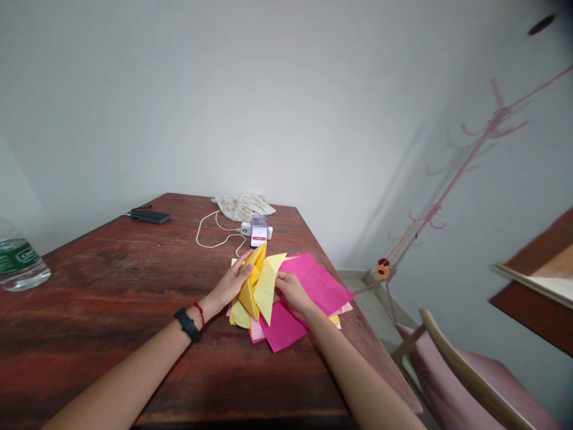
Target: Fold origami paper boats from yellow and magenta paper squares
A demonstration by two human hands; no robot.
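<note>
My left hand (235, 282) grips a folded golden-yellow paper piece (253, 280), its thumb lying across the near face. Against that piece's right side stands a pale yellow folded paper (268, 285), pinched along its right edge by my right hand (290, 292). Both papers are held up above a loose pile of sheets. Magenta paper (316, 280) spreads out to the right and below the hands. Pale yellow and light pink sheets peek out beneath it. The fingertips of my right hand are partly hidden behind the pale yellow paper.
Behind the papers are a phone (259, 233) with a lit screen, a white power bank (245, 228) with a cable, and a crumpled cloth (242, 206). A dark power bank (150, 215) and a water bottle (20, 260) stand left. A chair (465, 370) is at right.
</note>
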